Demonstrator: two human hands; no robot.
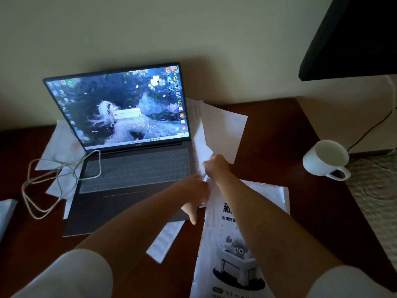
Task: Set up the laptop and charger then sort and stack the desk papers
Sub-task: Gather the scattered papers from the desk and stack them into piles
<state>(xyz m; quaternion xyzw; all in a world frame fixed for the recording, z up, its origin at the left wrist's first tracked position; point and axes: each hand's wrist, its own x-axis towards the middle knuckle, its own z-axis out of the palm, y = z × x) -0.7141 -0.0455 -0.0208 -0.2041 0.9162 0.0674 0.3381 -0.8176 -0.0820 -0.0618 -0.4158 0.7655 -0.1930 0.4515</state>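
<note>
An open laptop (129, 168) with a lit screen sits on the dark wooden desk (279, 147). A white charger cable (43, 190) loops off its left side. My right hand (217, 165) grips the near edge of a white sheet (223, 134) lying right of the screen. My left hand (193, 194) rests by the laptop's front right corner, thumb pointing down, fingers touching paper edges there. A printed flyer (227, 254) lies under my right forearm. Another slip (165, 239) pokes out below the laptop. More papers (62, 147) lie under its left side.
A white mug (326, 161) stands at the right on the desk. Behind it is a pale box-like surface (343, 117) with a black cord, and a dark shelf (354, 39) overhangs above. A woven mat (373, 201) lies at the right edge.
</note>
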